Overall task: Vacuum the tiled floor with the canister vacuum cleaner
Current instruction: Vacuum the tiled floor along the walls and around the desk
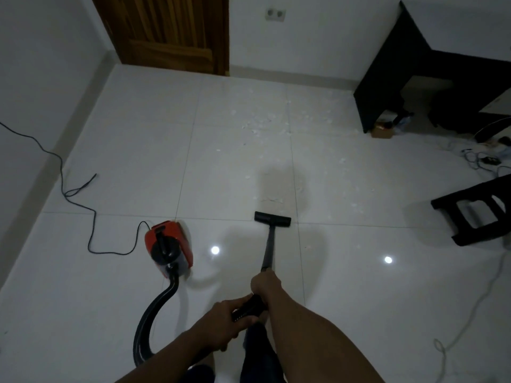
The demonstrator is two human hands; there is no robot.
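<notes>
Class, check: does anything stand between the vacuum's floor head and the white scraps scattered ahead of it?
Nothing visible does. Bare tile lies between the floor head and the scraps. The red canister sits off to the left and the black stool off to the right.

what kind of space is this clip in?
Most likely a room in a home, perhaps a bedroom or study: glossy white tiled floor, wooden door, black desk against the wall with cables beside it. A household canister vacuum stands on the floor.
</notes>
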